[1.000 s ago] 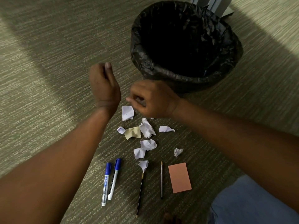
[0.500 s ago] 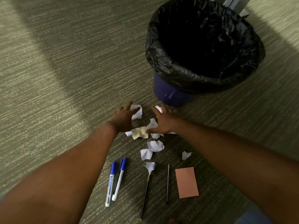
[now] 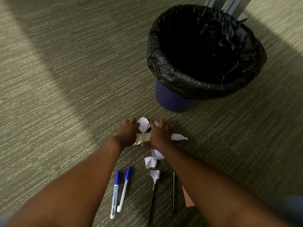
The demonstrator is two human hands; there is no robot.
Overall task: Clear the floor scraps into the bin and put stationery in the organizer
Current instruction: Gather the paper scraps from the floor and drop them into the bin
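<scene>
Several crumpled paper scraps lie on the carpet in front of a blue bin [image 3: 172,100] lined with a black bag. My left hand [image 3: 127,134] and my right hand [image 3: 159,135] press in from both sides on a cluster of them: a white scrap [image 3: 144,125] and a tan scrap [image 3: 143,138] sit between my palms. Another white scrap [image 3: 178,137] pokes out to the right of my right hand. Three loose white scraps [image 3: 150,162] lie nearer me. Two blue-capped markers [image 3: 120,189], two thin pencils [image 3: 173,192] and a pink note [image 3: 187,198] lie close to me.
Grey metal furniture legs [image 3: 229,5] stand behind the bin. Striped carpet [image 3: 65,95] stretches out to the left and right. A blue trouser leg shows at the lower right edge.
Both hands dropped from in front of the bin to the floor and closed in around the scrap cluster. The camera view pulled back, so the bin sits higher and further right.
</scene>
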